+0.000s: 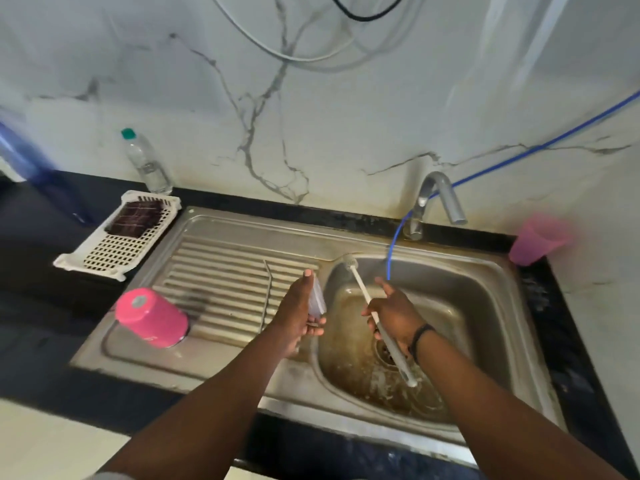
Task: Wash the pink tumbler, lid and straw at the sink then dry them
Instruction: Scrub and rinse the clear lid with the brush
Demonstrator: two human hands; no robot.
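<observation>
Two hands work over the sink. Far to the left of the left hand, the pink tumbler stands upside down on the ridged drainer, and the metal straw lies on the ridges just beside that hand. The left hand grasps a clear lid by its edges, held on its side at the basin rim. The right hand is curled around a long white brush, with its head pointing up and away toward the tap. I think the wet lid can slip from the fingers into the dirty basin, or the left arm may knock the straw. No label or writing can be read; a mark on the tumbler is too blurred.
</observation>
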